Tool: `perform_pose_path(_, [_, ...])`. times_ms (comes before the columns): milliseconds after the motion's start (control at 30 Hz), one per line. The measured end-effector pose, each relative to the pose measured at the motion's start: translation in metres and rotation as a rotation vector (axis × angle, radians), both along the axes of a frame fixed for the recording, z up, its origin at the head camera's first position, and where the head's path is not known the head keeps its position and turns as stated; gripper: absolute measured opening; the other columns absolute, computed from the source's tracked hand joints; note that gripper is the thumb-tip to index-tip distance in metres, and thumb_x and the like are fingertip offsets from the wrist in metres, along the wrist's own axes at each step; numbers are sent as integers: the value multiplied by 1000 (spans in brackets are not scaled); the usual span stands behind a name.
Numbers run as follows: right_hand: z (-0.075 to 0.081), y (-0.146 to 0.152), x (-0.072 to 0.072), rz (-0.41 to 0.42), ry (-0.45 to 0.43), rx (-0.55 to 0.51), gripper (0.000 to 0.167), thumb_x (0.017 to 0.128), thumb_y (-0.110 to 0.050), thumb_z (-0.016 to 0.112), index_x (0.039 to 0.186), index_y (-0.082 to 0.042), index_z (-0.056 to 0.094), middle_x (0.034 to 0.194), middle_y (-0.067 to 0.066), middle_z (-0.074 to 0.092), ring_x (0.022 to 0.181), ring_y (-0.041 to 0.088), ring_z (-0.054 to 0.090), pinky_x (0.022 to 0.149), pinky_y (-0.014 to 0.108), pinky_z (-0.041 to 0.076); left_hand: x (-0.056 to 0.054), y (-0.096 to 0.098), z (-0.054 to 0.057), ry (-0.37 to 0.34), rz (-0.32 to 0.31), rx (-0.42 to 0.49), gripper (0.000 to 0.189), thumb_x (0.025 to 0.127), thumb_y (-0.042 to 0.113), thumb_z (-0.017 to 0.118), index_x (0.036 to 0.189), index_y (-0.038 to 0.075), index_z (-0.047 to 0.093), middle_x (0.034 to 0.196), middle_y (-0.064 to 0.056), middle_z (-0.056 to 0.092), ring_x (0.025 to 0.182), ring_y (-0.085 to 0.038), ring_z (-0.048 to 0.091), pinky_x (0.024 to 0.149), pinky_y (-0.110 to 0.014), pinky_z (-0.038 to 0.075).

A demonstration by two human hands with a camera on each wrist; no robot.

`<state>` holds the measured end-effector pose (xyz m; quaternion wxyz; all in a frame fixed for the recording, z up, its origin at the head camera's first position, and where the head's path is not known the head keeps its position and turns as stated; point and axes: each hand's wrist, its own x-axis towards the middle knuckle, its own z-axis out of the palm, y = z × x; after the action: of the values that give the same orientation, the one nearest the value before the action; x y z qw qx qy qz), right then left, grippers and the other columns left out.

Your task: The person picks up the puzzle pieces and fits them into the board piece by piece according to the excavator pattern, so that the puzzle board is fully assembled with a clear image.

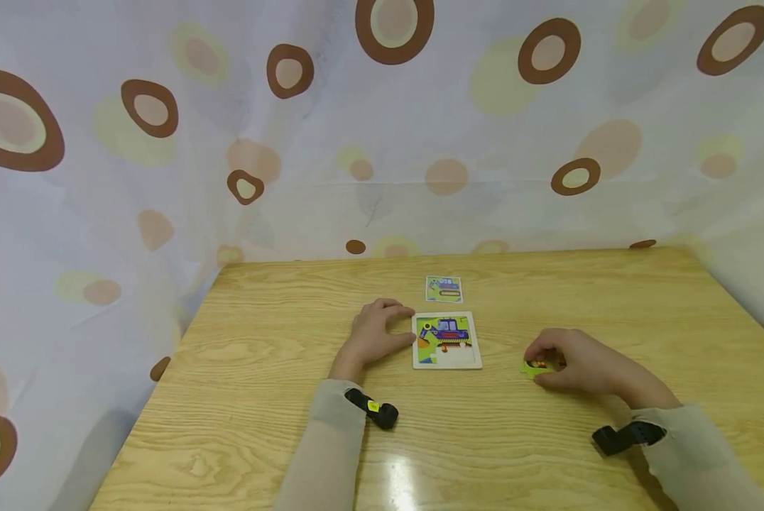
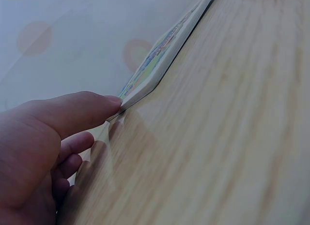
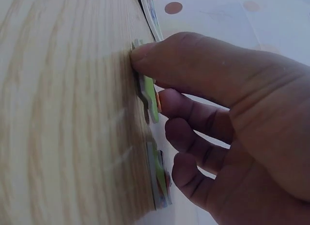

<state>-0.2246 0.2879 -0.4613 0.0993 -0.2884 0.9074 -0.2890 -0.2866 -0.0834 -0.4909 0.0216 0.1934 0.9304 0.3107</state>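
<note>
A square jigsaw board [image 1: 415,355] with a pale frame and a blue excavator picture lies flat, part of its picture area showing pale gaps. My left hand [image 1: 374,333] rests at its left side, thumb and forefinger spread along the edge. In the left wrist view, the straight thumb [image 2: 92,106] touches the frame's corner. To the right of the board, my right hand [image 1: 574,360] pinches a green puzzle piece [image 3: 150,97] between thumb and forefinger, low over the wood. Another puzzle piece [image 3: 159,179] sits beneath the same hand's other fingers.
Behind the board lies a small picture card [image 1: 443,289] with a similar excavator. Everything is on a wooden table [image 1: 260,341]. A patterned white cloth [image 1: 331,142] hangs behind and at the sides.
</note>
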Motion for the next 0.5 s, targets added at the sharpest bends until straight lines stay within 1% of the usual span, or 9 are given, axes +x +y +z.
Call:
perform_pose_path(200, [0, -2, 0, 22, 33, -38, 21, 88, -23, 77, 107, -19, 69, 101, -6, 60, 86, 10, 56, 73, 29, 49, 0, 1, 0, 0, 0, 3, 45, 87, 37, 74, 130, 25, 66, 139, -3, 49, 130, -29, 40, 108, -49, 28])
perform_pose_path(333, [5, -3, 1, 18, 32, -57, 27, 89, -24, 76, 113, -16, 68, 105, -6, 61, 92, 11, 58, 76, 31, 50, 1, 1, 1, -1, 1, 6, 45, 87, 37, 74, 130, 25, 66, 140, -3, 49, 129, -29, 40, 108, -49, 28])
perform_pose_path(500, [10, -10, -2, 17, 67, -67, 31, 89, -24, 76, 116, -12, 68, 104, -8, 62, 92, 11, 56, 78, 31, 50, 1, 1, 0, -4, 2, 6, 46, 87, 36, 74, 131, 24, 65, 139, -3, 49, 130, -29, 40, 108, -49, 28])
